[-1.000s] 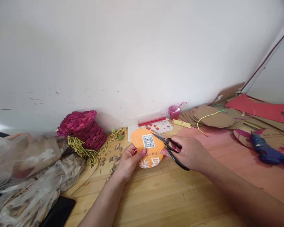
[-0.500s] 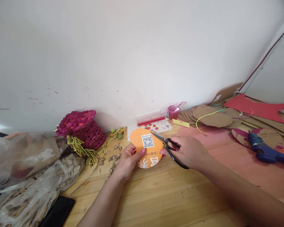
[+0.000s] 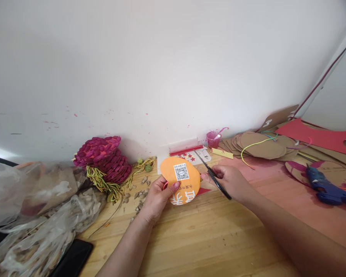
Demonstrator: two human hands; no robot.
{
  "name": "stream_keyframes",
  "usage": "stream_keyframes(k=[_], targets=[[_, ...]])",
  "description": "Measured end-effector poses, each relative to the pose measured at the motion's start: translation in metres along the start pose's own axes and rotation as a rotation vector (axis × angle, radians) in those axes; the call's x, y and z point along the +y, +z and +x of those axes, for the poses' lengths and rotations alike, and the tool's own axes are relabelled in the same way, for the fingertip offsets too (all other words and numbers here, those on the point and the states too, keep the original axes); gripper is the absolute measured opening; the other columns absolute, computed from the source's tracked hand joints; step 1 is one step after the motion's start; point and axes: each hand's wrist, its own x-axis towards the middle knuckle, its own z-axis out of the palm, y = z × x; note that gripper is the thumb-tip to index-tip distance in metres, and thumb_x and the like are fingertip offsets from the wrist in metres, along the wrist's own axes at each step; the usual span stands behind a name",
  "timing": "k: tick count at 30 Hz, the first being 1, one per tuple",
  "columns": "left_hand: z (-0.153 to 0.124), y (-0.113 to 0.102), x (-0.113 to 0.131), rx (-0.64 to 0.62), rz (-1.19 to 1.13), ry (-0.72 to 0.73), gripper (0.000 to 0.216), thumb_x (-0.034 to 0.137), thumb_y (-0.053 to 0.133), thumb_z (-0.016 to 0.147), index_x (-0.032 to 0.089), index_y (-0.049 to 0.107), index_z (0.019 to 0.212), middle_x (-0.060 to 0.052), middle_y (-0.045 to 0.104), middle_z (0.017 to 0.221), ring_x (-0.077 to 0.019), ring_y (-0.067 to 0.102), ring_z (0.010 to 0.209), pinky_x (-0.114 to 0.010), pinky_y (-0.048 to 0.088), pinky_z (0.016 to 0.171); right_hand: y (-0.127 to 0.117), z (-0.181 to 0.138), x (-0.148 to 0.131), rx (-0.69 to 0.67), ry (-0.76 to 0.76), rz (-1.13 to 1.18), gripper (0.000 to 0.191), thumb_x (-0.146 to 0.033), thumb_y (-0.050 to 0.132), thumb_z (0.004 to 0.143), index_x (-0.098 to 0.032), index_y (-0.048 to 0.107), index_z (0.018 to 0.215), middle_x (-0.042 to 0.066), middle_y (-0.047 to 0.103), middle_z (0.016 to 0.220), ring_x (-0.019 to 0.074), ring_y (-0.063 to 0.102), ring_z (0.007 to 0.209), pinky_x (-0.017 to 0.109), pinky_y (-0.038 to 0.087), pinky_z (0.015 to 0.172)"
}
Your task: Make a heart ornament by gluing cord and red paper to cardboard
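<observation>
My left hand [image 3: 160, 198] pinches a rounded orange card [image 3: 177, 184] by its lower left edge, thumb on top. The card carries a QR code and white characters, and a bit of red shows at its rim by my fingers. My right hand [image 3: 229, 181] is closed around the black handles of a pair of scissors [image 3: 212, 173]. Their blades point up and away, beside the card's right edge and apart from it. Below the card's right side a red paper scrap [image 3: 203, 191] lies on the wooden table [image 3: 196, 238].
Purple-red decorated discs [image 3: 103, 157] with yellow cords are stacked at left, near plastic bags [image 3: 46, 231] and a black phone [image 3: 73, 257]. At the wall stands a pink-stained cup [image 3: 213, 139]. Cardboard discs [image 3: 262, 145], red paper [image 3: 314, 134] and a blue glue gun [image 3: 328, 188] lie right.
The scissors have come off the card's edge and moved slightly right with my right hand. A red scrap now lies below the card. My left hand keeps its hold.
</observation>
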Motion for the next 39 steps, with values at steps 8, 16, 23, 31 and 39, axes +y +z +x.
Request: stream_keyframes(k=[8, 16, 23, 31, 39], targets=[[-0.003, 0.003, 0.002, 0.196, 0.228, 0.406, 0.025, 0.028, 0.084, 0.072, 0.021, 0.075, 0.094, -0.007, 0.075, 0.100, -0.0228, 0.068, 0.096, -0.037, 0.052, 0.092, 0.002, -0.003, -0.010, -0.221, 0.158, 0.537, 0.054, -0.070, 0.065, 0.077, -0.018, 0.055, 0.069, -0.005, 0.052, 0.053, 0.0076, 0.045, 0.036, 0.021, 0.034, 0.038], [-0.011, -0.002, 0.002, 0.148, 0.835, 0.957, 0.019, 0.026, 0.082, 0.074, 0.029, 0.076, 0.092, -0.006, 0.074, 0.098, -0.0242, 0.064, 0.095, -0.041, 0.047, 0.091, 0.004, -0.010, -0.012, -0.395, 0.026, 0.668, 0.044, -0.057, 0.065, 0.086, -0.016, 0.061, 0.072, -0.002, 0.063, 0.063, 0.0072, 0.052, 0.039, 0.020, 0.039, 0.038], [-0.017, -0.003, -0.001, 0.262, 1.162, 1.092, 0.021, 0.022, 0.066, 0.090, 0.035, 0.075, 0.104, -0.004, 0.073, 0.105, -0.0242, 0.058, 0.104, -0.044, 0.045, 0.095, 0.003, -0.011, -0.015, -0.381, -0.013, 0.636, 0.037, -0.051, 0.068, 0.085, -0.017, 0.062, 0.071, -0.001, 0.067, 0.068, 0.0082, 0.055, 0.042, 0.023, 0.039, 0.042], [-0.016, 0.006, 0.000, 0.413, 1.273, 1.156, 0.050, 0.013, 0.071, 0.082, 0.034, 0.063, 0.128, -0.009, 0.057, 0.132, -0.0279, 0.050, 0.121, -0.048, 0.038, 0.105, 0.005, -0.008, -0.011, -0.240, 0.152, 0.690, 0.035, -0.046, 0.081, 0.070, -0.019, 0.061, 0.078, -0.005, 0.061, 0.060, 0.0092, 0.053, 0.044, 0.023, 0.029, 0.043], [0.001, 0.001, -0.006, 0.384, 0.531, 0.588, 0.057, 0.019, 0.055, 0.090, 0.022, 0.037, 0.144, -0.011, 0.058, 0.123, -0.0199, 0.058, 0.106, -0.035, 0.048, 0.091, 0.006, -0.005, -0.012, -0.093, 0.186, 0.675, 0.038, -0.050, 0.079, 0.070, -0.018, 0.060, 0.080, -0.004, 0.057, 0.049, 0.0110, 0.049, 0.045, 0.024, 0.025, 0.047]])
